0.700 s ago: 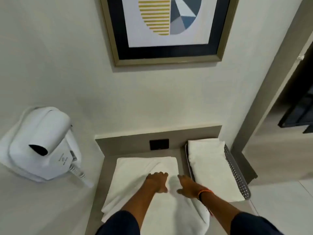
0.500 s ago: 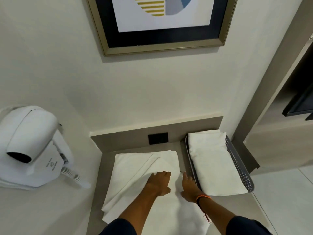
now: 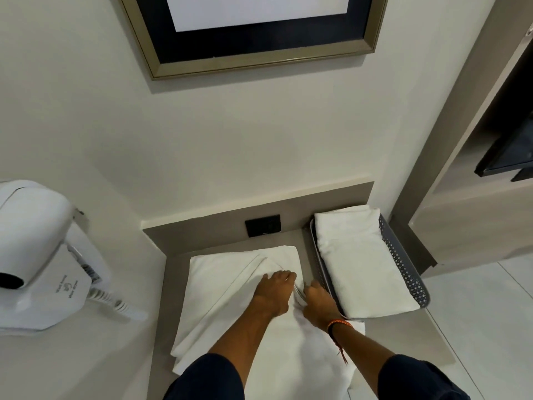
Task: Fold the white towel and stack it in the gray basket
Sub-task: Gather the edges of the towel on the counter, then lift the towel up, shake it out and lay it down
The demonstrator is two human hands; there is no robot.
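Towel lies on counter, just left of basket. Left hand presses flat, fingers extended. Right hand curled, pinching a towel fold. 1 folded towel already in basket.

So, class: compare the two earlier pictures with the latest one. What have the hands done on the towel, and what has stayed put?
The right hand has curled from flat into a pinch on the white towel, bunching a ridge of cloth beside the left hand, which still presses flat. The gray basket with its folded towel and the wall hair dryer have not moved.
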